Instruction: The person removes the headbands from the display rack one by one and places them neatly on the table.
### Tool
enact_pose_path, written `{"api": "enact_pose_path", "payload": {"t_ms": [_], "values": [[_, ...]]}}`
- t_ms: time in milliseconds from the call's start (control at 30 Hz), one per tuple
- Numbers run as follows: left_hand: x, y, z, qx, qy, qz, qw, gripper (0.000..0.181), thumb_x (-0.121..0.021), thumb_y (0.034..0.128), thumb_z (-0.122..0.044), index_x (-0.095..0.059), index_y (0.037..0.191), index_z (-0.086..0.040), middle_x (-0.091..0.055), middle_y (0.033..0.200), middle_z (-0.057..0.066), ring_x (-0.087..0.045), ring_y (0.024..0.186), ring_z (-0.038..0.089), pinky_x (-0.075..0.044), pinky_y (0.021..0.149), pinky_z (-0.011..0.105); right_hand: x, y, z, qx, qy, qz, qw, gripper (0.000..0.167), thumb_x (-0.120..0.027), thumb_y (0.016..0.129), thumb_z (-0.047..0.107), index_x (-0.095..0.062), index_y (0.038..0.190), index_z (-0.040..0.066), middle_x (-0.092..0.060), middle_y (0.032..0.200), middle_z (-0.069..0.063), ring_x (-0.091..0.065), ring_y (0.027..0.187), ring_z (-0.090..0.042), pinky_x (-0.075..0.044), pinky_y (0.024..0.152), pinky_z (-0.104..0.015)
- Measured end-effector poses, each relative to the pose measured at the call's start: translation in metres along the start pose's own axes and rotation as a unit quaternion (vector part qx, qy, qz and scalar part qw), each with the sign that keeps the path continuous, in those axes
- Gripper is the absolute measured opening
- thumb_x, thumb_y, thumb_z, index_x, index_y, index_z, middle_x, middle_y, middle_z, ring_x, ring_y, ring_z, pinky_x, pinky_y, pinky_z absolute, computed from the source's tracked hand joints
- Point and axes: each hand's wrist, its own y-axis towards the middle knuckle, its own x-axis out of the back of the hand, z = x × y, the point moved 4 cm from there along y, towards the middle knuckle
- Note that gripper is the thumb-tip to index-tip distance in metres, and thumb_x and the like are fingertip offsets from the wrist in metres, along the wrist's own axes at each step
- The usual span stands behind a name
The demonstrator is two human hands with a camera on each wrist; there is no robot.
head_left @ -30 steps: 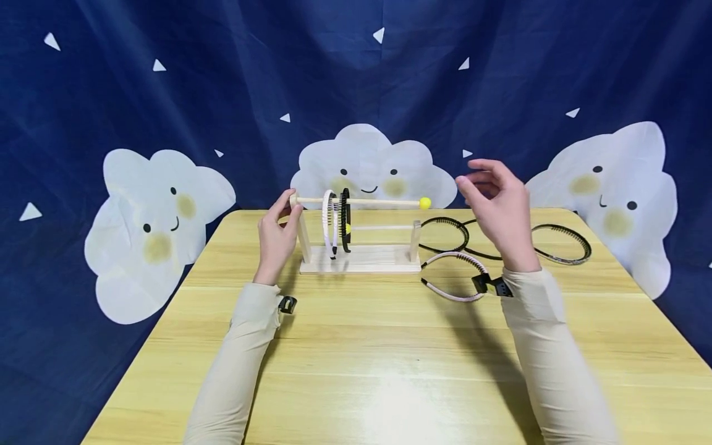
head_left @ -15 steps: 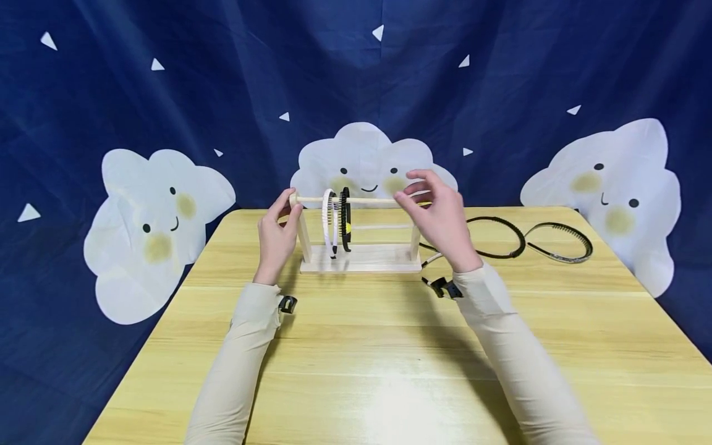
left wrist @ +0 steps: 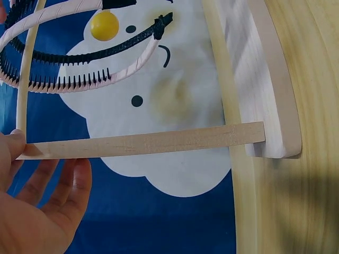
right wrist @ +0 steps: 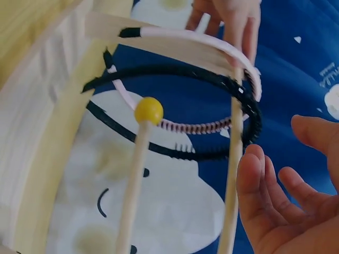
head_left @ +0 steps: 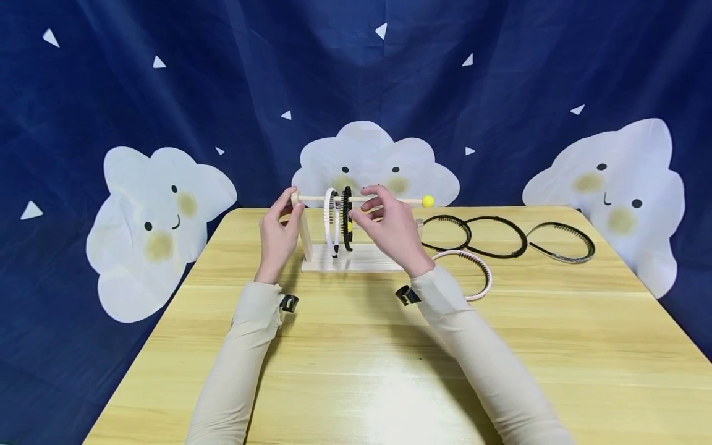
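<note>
A pale wooden stand has an upper rod tipped with a yellow ball and a lower rod with another yellow ball. A white headband and a black headband, both toothed, hang side by side on the upper rod. My left hand pinches the top of the left post, where that rod begins. Just right of the black headband, my right hand hovers by the rod, thumb and fingers apart, holding nothing. It hides the stand's right side in the head view.
Right of the stand on the wooden table lie a pinkish-white headband, two black headbands and a grey patterned one. A blue curtain with cloud shapes hangs behind.
My right hand has moved left along the upper rod, from beyond its yellow ball to beside the black headband. The left hand and hanging headbands stay in place.
</note>
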Motion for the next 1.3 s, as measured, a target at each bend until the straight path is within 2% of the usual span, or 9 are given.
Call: {"api": "enact_pose_path", "payload": {"t_ms": [400,600,833,1100,1300], "values": [[0.0,0.0,0.001,-0.001,-0.01,0.001,1.0,0.036,-0.061,0.1024,-0.006,-0.062,0.137,0.002,-0.067,0.12,0.03,-0.065,0.108,0.047,-0.054,0.087,0.062,-0.031,0.005,-0.006,-0.033,-0.014,0.013,0.9993,0.046,-0.075,0.094,0.031,-0.059,0.132,0.011,-0.071,0.102,-0.005,-0.071,0.087,-0.019,-0.058,0.074,-0.034],[0.001,0.0,0.001,0.002,-0.006,0.003,1.0,0.036,-0.061,0.1028,-0.007,-0.061,0.138,0.002,-0.067,0.121,0.03,-0.065,0.108,0.045,-0.055,0.087,0.062,-0.04,0.006,-0.003,-0.032,-0.014,0.006,0.9994,0.045,-0.075,0.094,0.028,-0.058,0.13,0.01,-0.072,0.1,-0.004,-0.07,0.085,-0.018,-0.057,0.072,-0.033],[0.001,-0.001,-0.002,-0.003,0.004,0.002,1.0,0.037,-0.061,0.1028,-0.007,-0.061,0.139,0.002,-0.068,0.12,0.028,-0.066,0.107,0.042,-0.056,0.087,0.059,-0.041,0.007,0.0,-0.04,-0.017,0.001,0.9991,0.044,-0.074,0.095,0.025,-0.056,0.131,0.009,-0.071,0.099,-0.004,-0.069,0.085,-0.018,-0.057,0.072,-0.032],[0.001,-0.001,-0.003,-0.018,-0.005,-0.005,0.9998,0.036,-0.062,0.1012,-0.005,-0.062,0.137,0.003,-0.069,0.116,0.03,-0.067,0.104,0.046,-0.055,0.086,0.061,-0.034,0.006,0.0,-0.034,-0.002,0.003,0.9994,0.045,-0.074,0.094,0.015,-0.057,0.135,0.009,-0.069,0.097,-0.006,-0.071,0.084,-0.02,-0.056,0.068,-0.032],[0.001,0.0,-0.003,-0.012,0.012,-0.003,0.9999,0.037,-0.061,0.1024,-0.006,-0.061,0.138,0.003,-0.07,0.117,0.028,-0.068,0.104,0.04,-0.056,0.085,0.058,-0.027,0.004,-0.002,-0.024,-0.01,0.0,0.9997,0.045,-0.073,0.094,0.012,-0.059,0.137,0.011,-0.07,0.099,-0.007,-0.071,0.085,-0.019,-0.055,0.069,-0.031]]}}
